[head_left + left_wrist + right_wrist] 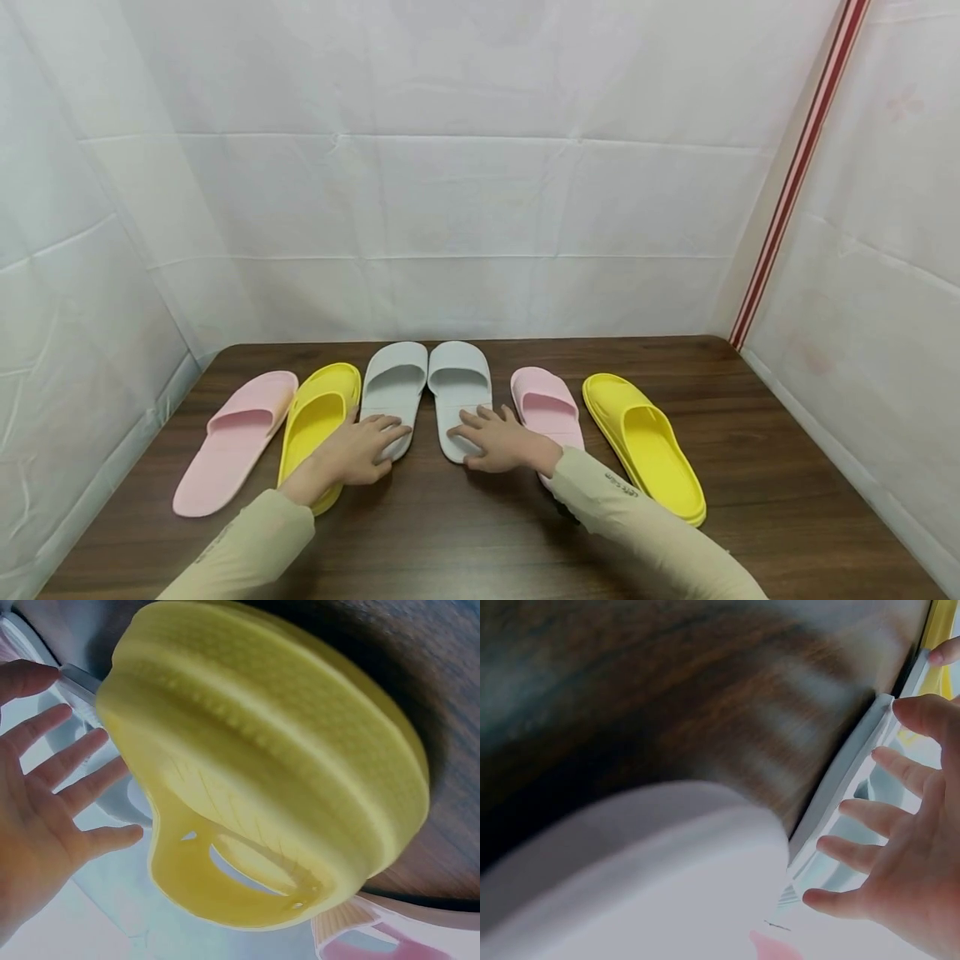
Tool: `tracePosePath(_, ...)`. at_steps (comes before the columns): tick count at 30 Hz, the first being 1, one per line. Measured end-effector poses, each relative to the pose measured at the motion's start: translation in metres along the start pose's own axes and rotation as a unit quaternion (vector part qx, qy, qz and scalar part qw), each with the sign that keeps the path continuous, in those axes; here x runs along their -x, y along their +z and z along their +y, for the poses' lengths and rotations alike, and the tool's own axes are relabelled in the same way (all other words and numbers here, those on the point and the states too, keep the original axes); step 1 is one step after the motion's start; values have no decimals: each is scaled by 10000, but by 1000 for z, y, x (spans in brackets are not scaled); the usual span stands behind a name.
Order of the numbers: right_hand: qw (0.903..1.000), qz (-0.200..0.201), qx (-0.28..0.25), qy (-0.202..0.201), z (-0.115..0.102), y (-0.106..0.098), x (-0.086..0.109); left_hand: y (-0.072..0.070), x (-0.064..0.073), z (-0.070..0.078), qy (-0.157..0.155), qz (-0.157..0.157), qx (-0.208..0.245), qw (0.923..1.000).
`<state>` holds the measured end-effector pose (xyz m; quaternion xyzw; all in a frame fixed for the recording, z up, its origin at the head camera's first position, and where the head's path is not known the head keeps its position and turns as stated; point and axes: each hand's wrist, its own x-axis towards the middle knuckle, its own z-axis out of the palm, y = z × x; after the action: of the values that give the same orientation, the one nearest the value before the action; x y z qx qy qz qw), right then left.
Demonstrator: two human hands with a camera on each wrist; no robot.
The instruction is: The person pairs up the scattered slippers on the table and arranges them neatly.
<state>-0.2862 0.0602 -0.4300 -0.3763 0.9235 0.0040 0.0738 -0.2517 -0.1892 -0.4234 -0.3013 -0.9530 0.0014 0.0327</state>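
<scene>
White sheeting (465,200) hangs beyond the left hand (362,450) and the right hand (498,440). Beneath them spreads the dark wood-grain counter (420,542). One yellow slipper (318,417) lies partly under the left wrist, one pink slipper (228,467) outward of it; another pink slipper (547,408) runs under the right wrist, and another yellow slipper (660,458) lies outward of that. Between these, just ahead of the fingers, the left white slipper (395,379) is nearer the left hand, the right white slipper (459,379) nearer the right hand. Their long axes run away from the hands, heels closest, toe ends leaning together, touching or nearly so, heels apart. Both hands are spread, fingers over the heel halves, gripping nothing; whether the fingertips press down, I cannot tell.
</scene>
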Motion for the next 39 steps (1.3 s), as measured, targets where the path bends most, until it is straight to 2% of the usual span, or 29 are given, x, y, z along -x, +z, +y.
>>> tracePosePath(3, 10000, 43, -60, 10, 1, -1, 2, 0, 0, 1, 64, 138, -49, 9999)
tracePosePath(12, 9987, 332, -381, -34, 12, -5, 11, -2, 4, 3, 275, 852, -214, 9958)
tracePosePath(19, 9930, 968, -501, -455, 24, -6, 20, -10, 8, -3, 179, 1439, -7, 9894)
tracePosePath(23, 9854, 1424, -639, -686, 32, -6, 24, -15, 13, -11, 93, 1740, 16, 9847)
tracePosePath(27, 9785, 1761, -713, -796, 40, -9, 28, -18, 17, -23, -76, 1829, 162, 9830)
tracePosePath(32, 9761, 1869, -828, -732, 46, -12, 33, -22, 23, -40, -216, 1958, 236, 9801)
tracePosePath(39, 9753, 2012, -809, -416, 56, -16, 36, -30, 35, -59, -474, 2077, 301, 9766)
